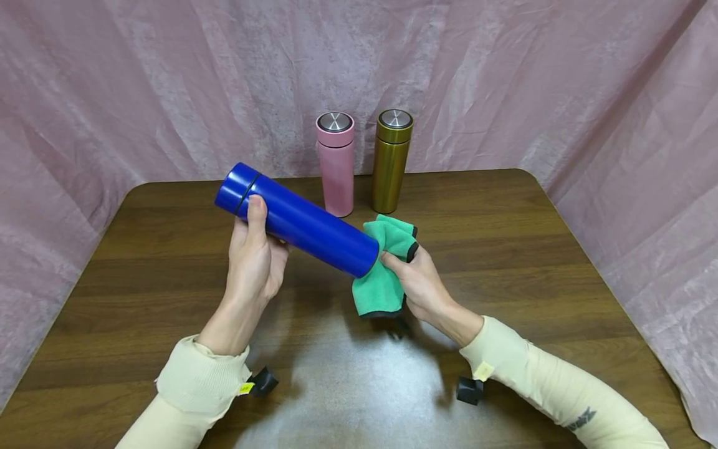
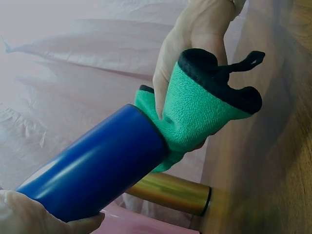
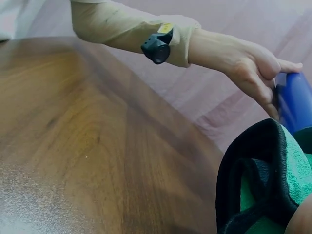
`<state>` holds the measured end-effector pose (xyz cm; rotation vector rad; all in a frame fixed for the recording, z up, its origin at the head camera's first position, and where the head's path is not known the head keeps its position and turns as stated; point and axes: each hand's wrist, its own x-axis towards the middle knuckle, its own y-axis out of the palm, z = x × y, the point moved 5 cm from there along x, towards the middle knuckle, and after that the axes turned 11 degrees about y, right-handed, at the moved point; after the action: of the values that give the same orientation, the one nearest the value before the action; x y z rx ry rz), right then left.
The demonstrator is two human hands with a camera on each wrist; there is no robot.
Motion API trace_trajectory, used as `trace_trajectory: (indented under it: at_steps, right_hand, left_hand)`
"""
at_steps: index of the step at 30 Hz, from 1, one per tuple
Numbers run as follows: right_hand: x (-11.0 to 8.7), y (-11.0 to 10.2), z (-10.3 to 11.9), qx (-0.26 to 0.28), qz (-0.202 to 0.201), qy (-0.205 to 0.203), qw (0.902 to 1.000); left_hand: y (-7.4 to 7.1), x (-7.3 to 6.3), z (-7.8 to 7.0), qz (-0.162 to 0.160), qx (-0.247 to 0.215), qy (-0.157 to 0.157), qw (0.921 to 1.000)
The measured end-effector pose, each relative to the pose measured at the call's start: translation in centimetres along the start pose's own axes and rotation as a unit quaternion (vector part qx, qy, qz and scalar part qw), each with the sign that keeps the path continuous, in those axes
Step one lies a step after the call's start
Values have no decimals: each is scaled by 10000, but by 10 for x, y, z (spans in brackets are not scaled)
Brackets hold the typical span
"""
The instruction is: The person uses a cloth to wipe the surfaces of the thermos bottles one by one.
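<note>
A blue thermos bottle (image 1: 314, 227) is held tilted above the table, its capped end up to the left and its base down to the right. My left hand (image 1: 255, 259) grips it near the cap, thumb lying along the near side. My right hand (image 1: 421, 284) pinches a green cloth (image 1: 377, 293) with black edging at the bottle's base. In the left wrist view the cloth (image 2: 195, 105) bunches against the base of the bottle (image 2: 102, 161), and a black loop hangs off its edge. The right wrist view shows the cloth's folded black border (image 3: 258, 161) close up.
A pink thermos (image 1: 336, 171) and a gold thermos (image 1: 391, 168) stand upright side by side at the back of the wooden table (image 1: 140, 280). Pink curtains (image 1: 252, 81) hang behind and along the sides. Black wrist cameras (image 1: 470, 391) sit at both cuffs.
</note>
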<state>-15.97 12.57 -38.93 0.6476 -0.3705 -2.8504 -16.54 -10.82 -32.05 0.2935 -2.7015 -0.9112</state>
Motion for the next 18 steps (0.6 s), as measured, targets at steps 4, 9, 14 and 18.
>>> trace_trajectory:
  at_steps: [4,9,14,18]
  right_hand:
    - [-3,2,-2,-168,70,-80,9998]
    - [-6,4,-6,-312,184,14,9993]
    - [-9,5,-8,-371,249,159,9989]
    - [-12,10,-13,-367,404,310,9980]
  left_hand:
    - [-2,2,2,-139,-100,-70,9998]
    - [-6,5,5,-379,-275,-196,9987]
    - [-8,10,7,-583,-492,-151,9970]
    - [-10,15,9,-795,-608,34,9950]
